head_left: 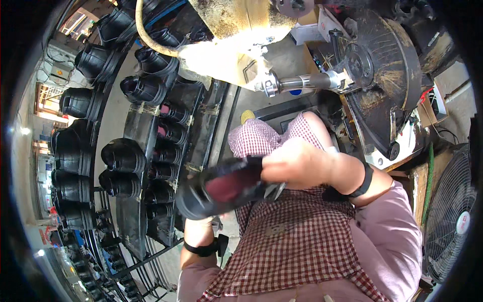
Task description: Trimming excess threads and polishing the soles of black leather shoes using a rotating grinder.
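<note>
A black shoe (pixel 196 196) with a dark red lining is held in front of my apron, slightly blurred by motion. My left hand (pixel 201 220) supports it from beneath; the shoe hides nearly all of its fingers. At the shoe's right end, my right hand (pixel 294 163) is closed, with its fingers curled against the upper's edge. A shiny, pointed metal piece (pixel 274 191) sticks out just below that hand. Whether it is a tool in my grip I cannot tell.
Racks at left carry several black shoes (pixel 123 155). A brightly lit machine (pixel 226 60) with a metal shaft (pixel 307 81) stands ahead, beside a large dark wheel (pixel 387 60). A fan (pixel 453 221) stands at right. An open cardboard box (pixel 312 50) sits behind the shaft.
</note>
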Available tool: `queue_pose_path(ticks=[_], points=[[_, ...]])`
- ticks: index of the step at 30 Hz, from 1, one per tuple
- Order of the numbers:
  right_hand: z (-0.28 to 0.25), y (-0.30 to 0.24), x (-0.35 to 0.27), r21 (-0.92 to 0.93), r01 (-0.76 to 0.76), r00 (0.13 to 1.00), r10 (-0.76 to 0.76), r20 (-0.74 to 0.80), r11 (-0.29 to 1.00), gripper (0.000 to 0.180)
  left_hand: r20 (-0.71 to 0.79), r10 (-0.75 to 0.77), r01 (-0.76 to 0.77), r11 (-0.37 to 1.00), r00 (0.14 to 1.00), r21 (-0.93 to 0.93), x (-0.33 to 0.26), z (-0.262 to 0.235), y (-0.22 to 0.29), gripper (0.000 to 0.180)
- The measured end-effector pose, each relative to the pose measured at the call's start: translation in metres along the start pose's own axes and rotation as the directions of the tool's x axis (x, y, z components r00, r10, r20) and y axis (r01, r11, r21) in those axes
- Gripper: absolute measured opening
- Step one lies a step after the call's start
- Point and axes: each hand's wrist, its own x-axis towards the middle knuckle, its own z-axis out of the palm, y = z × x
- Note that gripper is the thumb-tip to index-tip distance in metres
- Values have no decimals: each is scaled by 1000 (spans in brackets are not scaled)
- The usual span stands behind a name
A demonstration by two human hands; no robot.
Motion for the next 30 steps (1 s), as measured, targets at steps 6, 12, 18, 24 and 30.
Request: queue_pose_path(ticks=[6, 12, 18, 24, 30], points=[[30, 9, 20, 876, -52, 609, 711, -352, 479, 17, 71, 470, -326, 487, 880, 811, 86, 44, -38, 88], [-3, 7, 6, 795, -299, 454, 812, -367, 527, 13, 98, 517, -403, 520, 850, 753, 50, 123, -73, 98], [5, 39, 8, 876, -161, 380, 847, -371, 455, 14, 102, 597, -439, 453, 796, 776, 75, 153, -59, 101], [5, 69, 2, 832, -263, 285, 863, -417, 489, 13, 98, 564, -416, 469, 820, 779, 99, 172, -49, 94], [-10, 93, -4, 745, -439, 15, 834, -552, 502, 29, -48, 637, -417, 558, 769, 717, 148, 212, -49, 78]])
